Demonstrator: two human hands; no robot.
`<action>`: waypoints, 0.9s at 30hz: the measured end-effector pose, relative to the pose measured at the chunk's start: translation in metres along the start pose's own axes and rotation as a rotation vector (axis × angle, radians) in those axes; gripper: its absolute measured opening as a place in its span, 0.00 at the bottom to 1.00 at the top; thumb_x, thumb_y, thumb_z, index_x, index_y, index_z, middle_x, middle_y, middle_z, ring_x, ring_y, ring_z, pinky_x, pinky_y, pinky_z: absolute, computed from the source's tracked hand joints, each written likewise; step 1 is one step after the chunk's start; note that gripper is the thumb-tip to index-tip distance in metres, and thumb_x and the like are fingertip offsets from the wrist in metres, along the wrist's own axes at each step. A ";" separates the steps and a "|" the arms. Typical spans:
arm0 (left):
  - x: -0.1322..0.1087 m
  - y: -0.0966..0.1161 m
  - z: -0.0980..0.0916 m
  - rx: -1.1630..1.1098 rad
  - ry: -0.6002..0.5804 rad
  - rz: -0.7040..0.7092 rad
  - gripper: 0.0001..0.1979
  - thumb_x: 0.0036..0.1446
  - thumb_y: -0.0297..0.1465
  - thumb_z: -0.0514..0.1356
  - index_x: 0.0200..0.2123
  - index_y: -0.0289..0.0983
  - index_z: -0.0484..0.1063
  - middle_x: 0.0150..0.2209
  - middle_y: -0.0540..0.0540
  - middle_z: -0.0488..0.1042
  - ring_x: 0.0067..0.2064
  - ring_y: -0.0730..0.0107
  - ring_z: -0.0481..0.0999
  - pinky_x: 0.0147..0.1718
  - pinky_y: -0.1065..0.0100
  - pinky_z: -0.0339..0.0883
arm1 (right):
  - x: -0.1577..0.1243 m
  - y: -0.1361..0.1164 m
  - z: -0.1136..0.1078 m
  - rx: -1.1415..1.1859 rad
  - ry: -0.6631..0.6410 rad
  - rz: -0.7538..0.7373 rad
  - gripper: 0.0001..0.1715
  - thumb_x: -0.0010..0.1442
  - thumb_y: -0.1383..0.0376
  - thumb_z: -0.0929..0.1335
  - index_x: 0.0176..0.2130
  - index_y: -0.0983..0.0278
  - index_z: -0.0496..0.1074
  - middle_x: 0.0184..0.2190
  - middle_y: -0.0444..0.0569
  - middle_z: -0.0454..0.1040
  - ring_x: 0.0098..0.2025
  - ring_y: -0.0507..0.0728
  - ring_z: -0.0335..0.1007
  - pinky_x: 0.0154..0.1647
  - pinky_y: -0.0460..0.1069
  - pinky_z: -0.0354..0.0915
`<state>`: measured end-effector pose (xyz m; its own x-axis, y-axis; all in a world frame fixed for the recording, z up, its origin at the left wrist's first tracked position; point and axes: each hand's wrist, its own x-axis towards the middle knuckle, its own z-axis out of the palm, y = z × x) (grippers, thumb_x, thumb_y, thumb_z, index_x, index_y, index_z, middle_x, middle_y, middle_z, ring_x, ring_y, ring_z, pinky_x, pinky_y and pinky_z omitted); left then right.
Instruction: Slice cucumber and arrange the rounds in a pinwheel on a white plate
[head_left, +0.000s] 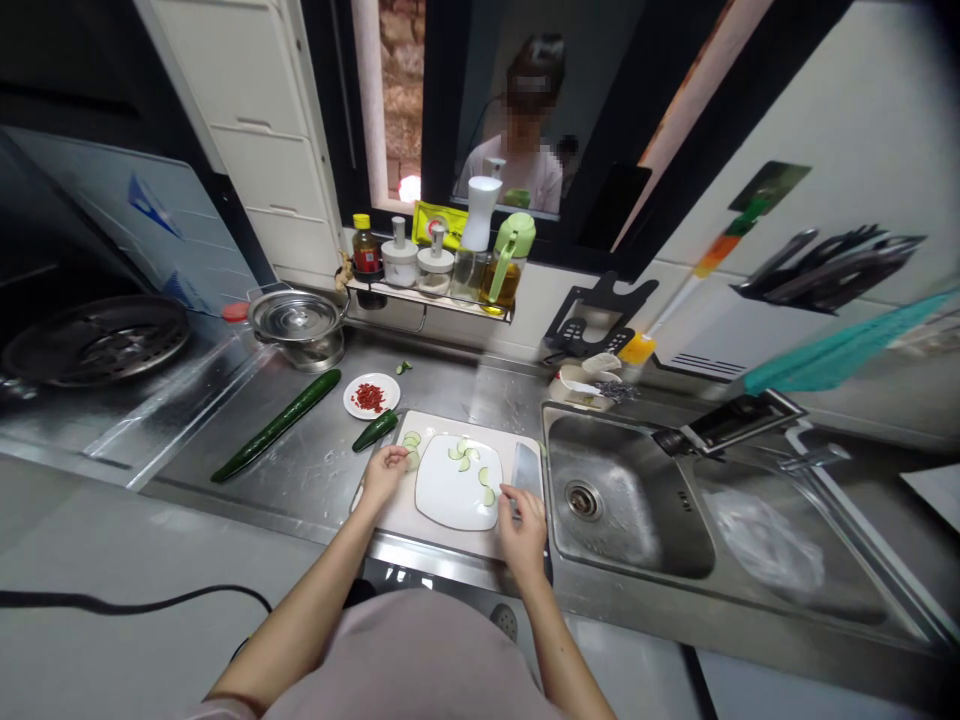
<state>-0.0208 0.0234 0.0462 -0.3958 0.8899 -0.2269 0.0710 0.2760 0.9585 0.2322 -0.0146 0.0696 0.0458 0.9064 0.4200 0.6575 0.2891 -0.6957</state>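
Observation:
My left hand (386,472) is at the left side of the cutting board (461,543), its fingers pinched on a cucumber slice (412,460). More thin slices lie just above those fingertips. On the board sits a white square plate (452,500), with cucumber slices (463,454) fanned at its top and a few more along its right side. My right hand (523,522) hovers at the plate's right edge, fingers curled together; whether a slice is between them cannot be made out. Partly behind this hand, a knife (526,466) lies on the board's right side.
A cut cucumber piece (375,431), a small plate of chopped red chili (370,397) and a whole cucumber (276,425) lie to the left. A lidded steel pot (298,325) stands behind. To the right is the sink (630,510). Seasoning bottles fill a shelf (442,298) ahead.

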 end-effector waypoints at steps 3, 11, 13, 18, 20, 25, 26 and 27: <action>-0.006 0.023 0.003 -0.257 -0.151 -0.028 0.16 0.40 0.37 0.66 0.32 0.35 0.72 0.30 0.47 0.75 0.32 0.70 0.73 0.38 0.66 0.64 | 0.019 -0.022 0.006 0.132 -0.057 0.106 0.14 0.59 0.59 0.64 0.39 0.63 0.75 0.36 0.52 0.77 0.41 0.59 0.68 0.40 0.52 0.65; -0.040 0.070 0.013 -0.290 -0.391 0.011 0.17 0.40 0.38 0.69 0.33 0.36 0.75 0.30 0.49 0.74 0.35 0.71 0.74 0.39 0.70 0.65 | 0.060 -0.075 0.020 0.534 -0.359 0.307 0.12 0.54 0.58 0.68 0.36 0.62 0.74 0.35 0.48 0.76 0.39 0.55 0.69 0.39 0.49 0.64; -0.044 0.074 0.015 -0.277 -0.405 0.036 0.17 0.41 0.39 0.68 0.34 0.36 0.75 0.32 0.48 0.75 0.37 0.70 0.74 0.40 0.69 0.66 | 0.062 -0.078 0.021 0.567 -0.388 0.311 0.10 0.53 0.58 0.68 0.30 0.62 0.73 0.30 0.46 0.75 0.35 0.54 0.67 0.37 0.48 0.64; -0.049 0.079 0.017 -0.196 -0.390 0.113 0.16 0.45 0.40 0.66 0.35 0.35 0.76 0.36 0.45 0.77 0.39 0.67 0.75 0.43 0.66 0.66 | 0.061 -0.081 0.019 0.630 -0.371 0.387 0.10 0.52 0.58 0.67 0.27 0.62 0.71 0.25 0.45 0.70 0.31 0.53 0.65 0.29 0.46 0.61; -0.051 0.082 0.018 -0.142 -0.357 0.157 0.15 0.46 0.40 0.66 0.33 0.35 0.76 0.33 0.45 0.77 0.37 0.67 0.74 0.41 0.66 0.67 | 0.061 -0.083 0.017 0.635 -0.373 0.393 0.09 0.52 0.59 0.67 0.27 0.62 0.71 0.24 0.45 0.70 0.31 0.53 0.64 0.27 0.45 0.60; -0.054 0.090 0.017 -0.021 -0.346 0.279 0.13 0.48 0.40 0.64 0.31 0.36 0.76 0.30 0.47 0.76 0.35 0.68 0.73 0.38 0.68 0.66 | 0.066 -0.088 0.011 0.725 -0.420 0.485 0.07 0.49 0.61 0.66 0.25 0.63 0.69 0.21 0.43 0.68 0.26 0.50 0.62 0.23 0.44 0.57; -0.054 0.092 0.017 0.010 -0.343 0.303 0.12 0.49 0.40 0.64 0.31 0.36 0.76 0.30 0.47 0.77 0.35 0.68 0.73 0.38 0.68 0.65 | 0.067 -0.089 0.011 0.749 -0.433 0.515 0.07 0.48 0.61 0.66 0.25 0.63 0.68 0.21 0.42 0.67 0.25 0.50 0.61 0.22 0.44 0.57; -0.055 0.093 0.017 0.039 -0.335 0.326 0.12 0.49 0.39 0.63 0.32 0.36 0.76 0.30 0.47 0.77 0.35 0.67 0.73 0.39 0.68 0.65 | 0.068 -0.089 0.010 0.769 -0.443 0.543 0.07 0.48 0.62 0.66 0.24 0.63 0.68 0.20 0.42 0.66 0.24 0.49 0.61 0.21 0.43 0.56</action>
<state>0.0228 0.0063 0.1451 -0.0300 0.9989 0.0353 0.1794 -0.0294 0.9833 0.1690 0.0241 0.1543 -0.1903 0.9602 -0.2043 -0.0331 -0.2143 -0.9762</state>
